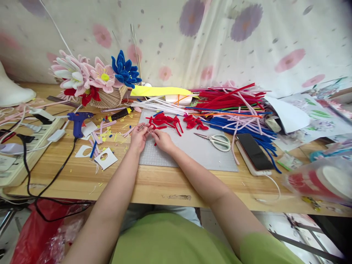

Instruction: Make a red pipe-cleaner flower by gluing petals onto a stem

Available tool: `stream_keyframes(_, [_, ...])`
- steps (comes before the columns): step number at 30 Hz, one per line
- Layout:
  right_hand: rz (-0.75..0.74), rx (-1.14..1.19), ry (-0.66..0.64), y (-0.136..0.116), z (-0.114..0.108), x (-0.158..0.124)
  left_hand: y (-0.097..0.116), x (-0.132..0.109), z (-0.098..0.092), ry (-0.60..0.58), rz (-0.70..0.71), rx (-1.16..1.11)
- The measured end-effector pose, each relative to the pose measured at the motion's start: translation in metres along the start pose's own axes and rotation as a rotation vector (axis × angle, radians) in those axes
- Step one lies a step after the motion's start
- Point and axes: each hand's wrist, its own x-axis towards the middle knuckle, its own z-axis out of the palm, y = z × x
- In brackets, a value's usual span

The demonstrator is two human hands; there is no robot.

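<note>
Both hands meet over the left part of a grey cutting mat [187, 154]. My left hand [139, 138] is closed in a pinch, and my right hand [164, 141] pinches close beside it. Between the fingertips is a red pipe cleaner [150, 127], with thin bare wire showing near it; the fingers partly hide it. Just beyond, bent red pipe cleaner pieces [166, 120] lie on the mat, with a second red cluster [195, 121] to their right. Scissors with pale green handles [220, 142] rest on the mat, right of my right hand.
A blue glue gun [78, 123] and a power strip [30, 150] stand left, near white card pieces [110, 161] and scraps. Pipe cleaner flowers [104, 75] sit behind. Bundles of red [233, 101] and blue pipe cleaners [247, 128], a phone [254, 152] and a cup [319, 179] are right.
</note>
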Motion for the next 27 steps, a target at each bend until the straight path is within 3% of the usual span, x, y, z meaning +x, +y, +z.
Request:
stream_keyframes(4, [-0.021, 0.396, -0.006, 0.016, -0.003, 0.002, 0.0, -0.004, -0.001, -0.124, -0.005, 0.113])
stream_keyframes(7, [0.047, 0.726, -0.177, 0.023, -0.007, 0.004, -0.001, -0.005, 0.0, -0.143, 0.019, 0.128])
stream_keyframes(10, [0.093, 0.906, -0.331, 0.024, -0.012, 0.006, -0.002, -0.006, 0.002, -0.114, 0.032, 0.116])
stream_keyframes(16, [0.088, 0.966, -0.395, 0.022, -0.017, 0.005, -0.003, -0.006, 0.004, -0.019, 0.026, 0.095])
stream_keyframes(20, [0.098, 1.079, -0.497, 0.021, -0.018, 0.001, -0.002, -0.005, 0.004, -0.02, 0.008, 0.058])
stream_keyframes(27, [0.102, 1.052, -0.414, 0.016, -0.011, 0.002, -0.001, -0.002, 0.003, 0.026, 0.021, 0.066])
